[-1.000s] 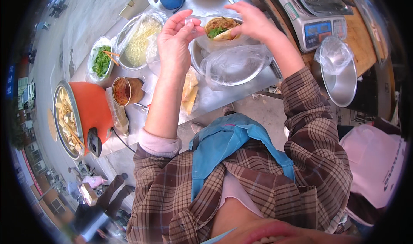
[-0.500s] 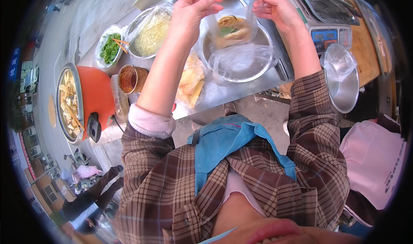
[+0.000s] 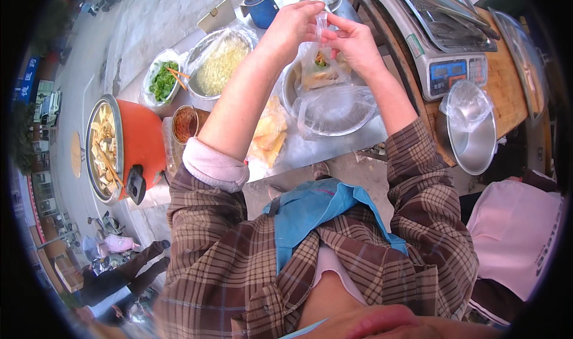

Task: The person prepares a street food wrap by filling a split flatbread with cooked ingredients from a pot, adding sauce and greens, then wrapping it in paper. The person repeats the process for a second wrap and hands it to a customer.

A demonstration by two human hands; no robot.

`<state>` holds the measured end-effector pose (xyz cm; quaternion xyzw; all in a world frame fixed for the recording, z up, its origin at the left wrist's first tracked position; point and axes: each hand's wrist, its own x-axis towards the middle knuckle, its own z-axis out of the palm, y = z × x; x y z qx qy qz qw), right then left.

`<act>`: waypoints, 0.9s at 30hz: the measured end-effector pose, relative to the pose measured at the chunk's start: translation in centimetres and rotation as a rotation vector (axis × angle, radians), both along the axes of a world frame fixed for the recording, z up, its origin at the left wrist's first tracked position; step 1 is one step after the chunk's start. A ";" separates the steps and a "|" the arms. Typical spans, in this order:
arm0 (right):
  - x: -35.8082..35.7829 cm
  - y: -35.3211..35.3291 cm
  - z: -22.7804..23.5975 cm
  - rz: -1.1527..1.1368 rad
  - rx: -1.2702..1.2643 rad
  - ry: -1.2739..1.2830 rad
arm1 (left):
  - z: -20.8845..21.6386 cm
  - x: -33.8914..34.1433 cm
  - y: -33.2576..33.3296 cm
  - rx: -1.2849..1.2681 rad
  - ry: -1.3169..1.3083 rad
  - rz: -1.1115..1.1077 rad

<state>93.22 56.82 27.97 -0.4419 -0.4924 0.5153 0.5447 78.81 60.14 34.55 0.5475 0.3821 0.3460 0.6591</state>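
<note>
My left hand [image 3: 296, 28] and my right hand [image 3: 356, 45] meet at the top of a clear plastic bag [image 3: 321, 52], fingers closed on its gathered neck. Inside the bag hangs a filled flatbread [image 3: 320, 75] with some green showing in it. It hangs over a wide steel bowl [image 3: 288, 91], whose near side is covered by crumpled clear plastic [image 3: 337, 113]. Close by my left forearm lies a bag of yellowish flat sheets [image 3: 268, 135]. My fingertips partly overlap, so the exact grip is hard to make out.
On the left stand an orange pot [image 3: 140, 142] of pale pieces with chopsticks, a jar of red sauce [image 3: 185, 124], chopped greens [image 3: 163, 83] and a bowl of pale shreds [image 3: 221, 67]. A blue lidded mug [image 3: 260, 7] is behind. A scale [image 3: 453, 73] and steel container [image 3: 474, 139] are at right.
My hands have come together from holding the bag's mouth apart, and the bag's top is now gathered between them. The view has shifted slightly, showing more of the table's far end.
</note>
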 end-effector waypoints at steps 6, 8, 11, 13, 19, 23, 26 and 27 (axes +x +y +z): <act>1.1 1.3 -0.7 -0.085 0.102 0.062 | -0.7 0.2 1.0 -0.106 -0.137 -0.015; 1.6 1.2 -1.0 -0.162 0.045 -0.134 | -1.9 0.3 1.3 -0.112 -0.138 0.129; 2.2 0.4 -2.0 -0.171 0.029 -0.292 | -4.7 0.6 1.4 -0.138 -0.319 0.209; 2.4 -0.5 -2.9 -0.123 0.094 -0.245 | -6.4 0.4 2.1 -0.216 -0.489 0.245; 3.6 -2.4 -5.9 0.026 -0.074 0.342 | -9.7 0.2 4.3 -0.404 -0.770 0.589; 4.8 -2.7 -7.1 0.033 -0.108 0.379 | -10.5 -0.1 4.4 -0.512 -0.863 0.793; 5.1 -3.1 -7.5 -0.006 -0.129 0.416 | -10.8 -0.5 4.1 -0.459 -0.866 0.812; 5.1 -3.3 -7.6 -0.022 -0.140 0.436 | -11.0 -0.7 4.0 -0.504 -0.848 0.845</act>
